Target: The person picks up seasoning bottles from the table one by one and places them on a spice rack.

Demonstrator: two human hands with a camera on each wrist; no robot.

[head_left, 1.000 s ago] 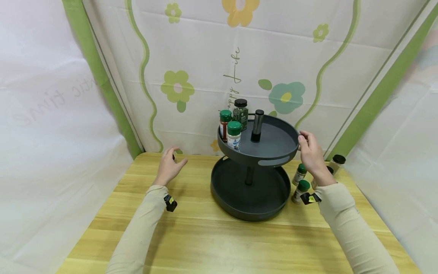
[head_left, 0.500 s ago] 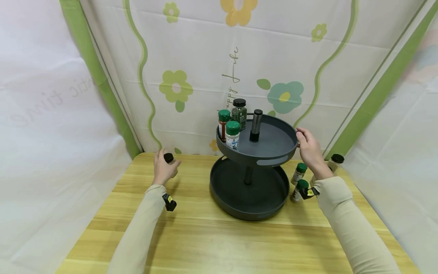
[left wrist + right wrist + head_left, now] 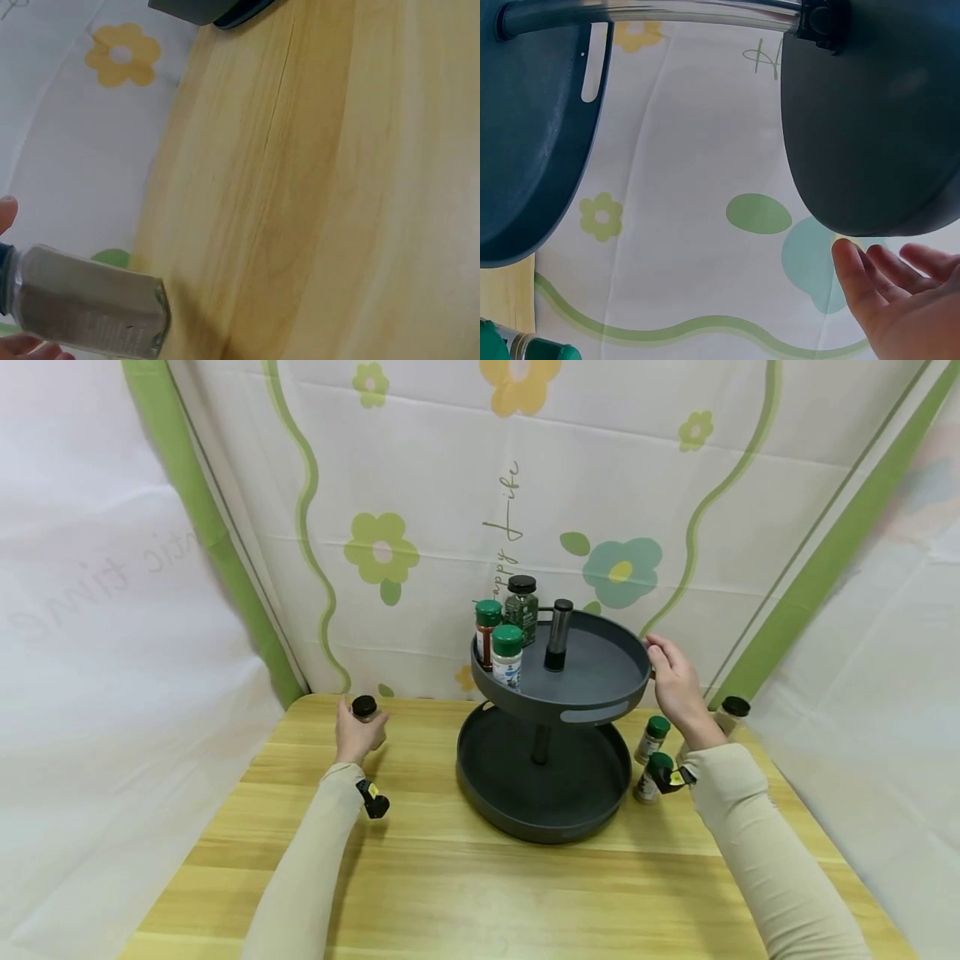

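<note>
In the head view my left hand (image 3: 356, 733) has its thumb and fingers around a clear spice jar (image 3: 365, 709) with a black lid, near the table's back left edge. The left wrist view shows the jar's pale brown contents (image 3: 90, 300), with fingers (image 3: 30, 349) along its side. My right hand (image 3: 677, 689) has its fingertips right at the right rim of the upper tray of a dark grey two-tier turntable (image 3: 600, 697). On that tray's left stand a green-lidded jar of red spice (image 3: 487, 639), a white-labelled green-lidded jar (image 3: 507, 664) and a black-lidded jar of green herbs (image 3: 522, 614).
Right of the turntable stand two green-lidded jars (image 3: 652, 739) and a black-lidded jar (image 3: 731, 714), partly behind my right arm. The lower tray (image 3: 543, 827) bears no jars. A flowered curtain (image 3: 435, 610) hangs behind the wooden table (image 3: 450, 893).
My left hand has moved slightly left and closed its thumb and fingers around the black-lidded jar. My right hand has stayed at the upper tray's rim.
</note>
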